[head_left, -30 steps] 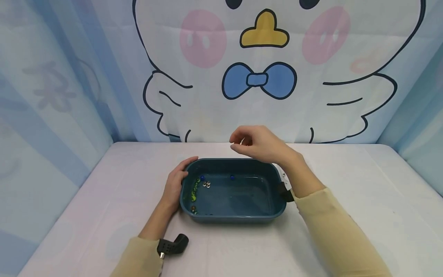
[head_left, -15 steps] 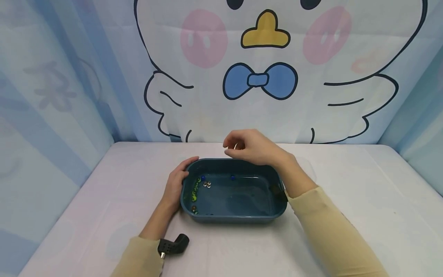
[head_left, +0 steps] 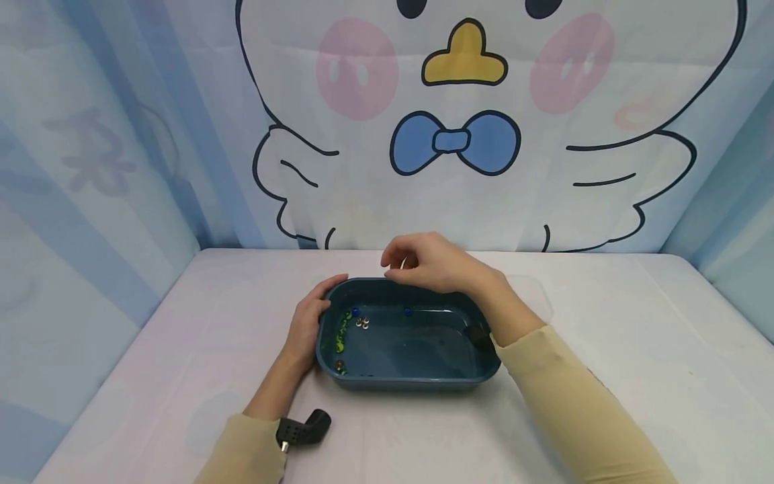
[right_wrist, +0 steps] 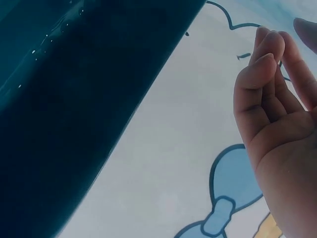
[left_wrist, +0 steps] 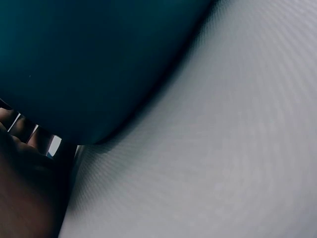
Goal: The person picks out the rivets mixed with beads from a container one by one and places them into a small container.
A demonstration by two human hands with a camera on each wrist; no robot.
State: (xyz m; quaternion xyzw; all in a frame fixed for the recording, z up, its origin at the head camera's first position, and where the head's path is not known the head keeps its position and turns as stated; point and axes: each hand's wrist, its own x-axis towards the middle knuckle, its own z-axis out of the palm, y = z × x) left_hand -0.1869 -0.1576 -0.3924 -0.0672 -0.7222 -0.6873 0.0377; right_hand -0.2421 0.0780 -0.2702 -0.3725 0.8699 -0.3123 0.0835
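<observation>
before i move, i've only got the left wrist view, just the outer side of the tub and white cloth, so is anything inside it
Observer: Yes. The head view shows a line of small green pieces inside the tub, along its left end.
Operator: ok and where's the right hand
Observer: The right hand is raised by the tub's far edge; the right wrist view shows a gap between hand and tub.
Operator: holding anything
Observer: Nothing shows in it in the right wrist view, where its fingers are curled in.

Beige sleeves (head_left: 583, 403), black wrist-worn device (head_left: 304, 429)
</observation>
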